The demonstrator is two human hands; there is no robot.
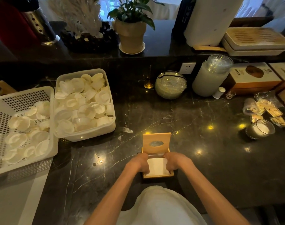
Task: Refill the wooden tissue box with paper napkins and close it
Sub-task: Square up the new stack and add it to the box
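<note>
The wooden tissue box (158, 175) sits on the dark marbled table (203, 143) right in front of me, near its front edge. It is small, square and pale wood, and its hinged lid (156, 142) stands upright at the far side, showing the oval slot cut through its middle. Inside lies a white stack of paper napkins (157, 167) that reaches nearly to the rim. My left hand (141, 162) is curled down over the left edge of the stack and my right hand (175, 161) over the right edge, fingers tucked into the box at each side, pressing on the napkins; the fingertips themselves are hidden inside. Off to my left, well apart from the box, a clear plastic tub (85, 104) is heaped with small white dishes, and a perforated white basket (21, 127) just beside it holds more of the same. To my right stands a ribbed glass cup (260, 129), and farther back a tall frosted jar (211, 77).
</note>
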